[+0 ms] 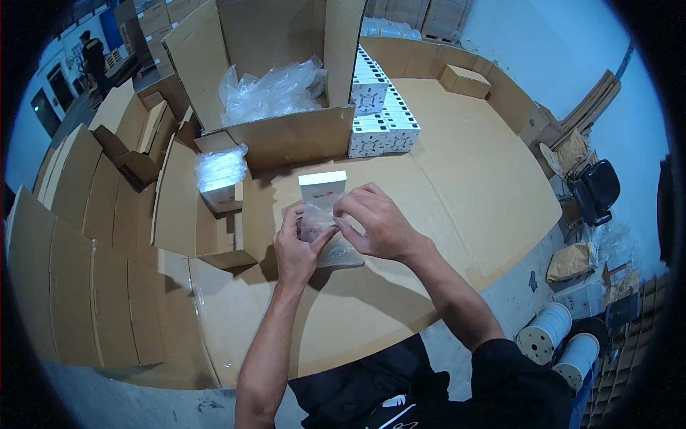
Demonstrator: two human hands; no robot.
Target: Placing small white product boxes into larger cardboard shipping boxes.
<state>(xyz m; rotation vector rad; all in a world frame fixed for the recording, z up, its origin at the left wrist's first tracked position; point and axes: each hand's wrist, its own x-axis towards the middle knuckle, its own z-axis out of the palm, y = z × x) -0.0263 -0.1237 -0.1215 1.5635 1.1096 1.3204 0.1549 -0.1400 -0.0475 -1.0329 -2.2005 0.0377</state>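
Head camera view, looking down at a work surface covered in flat brown cardboard (457, 186). Far left, flattened cardboard sheets (78, 236) lie stacked in overlapping rows. Next to them, a small open carton (214, 243) holds a white box wrapped in clear plastic (220, 171). Behind that, a large open cardboard box (286, 136) stands with its flaps up and crumpled clear plastic bags (271, 89) inside.

At the centre, the person's left hand (299, 247) and right hand (375, 223) meet over a clear plastic bag (325, 232). Both hands pinch the bag's upper edge between thumb and fingers, the other fingers curled. A small white box (323, 187) lies just behind the hands, touching the bag; whether part of it is already in the bag cannot be told.

Right of the large box, rows of small white boxes with dark printed patterns (379, 107) stand stacked. Further right, a small closed brown carton (464, 80) sits near the surface's far edge. On the floor at far right are a black office chair (597, 187) and white cable spools (547, 332).
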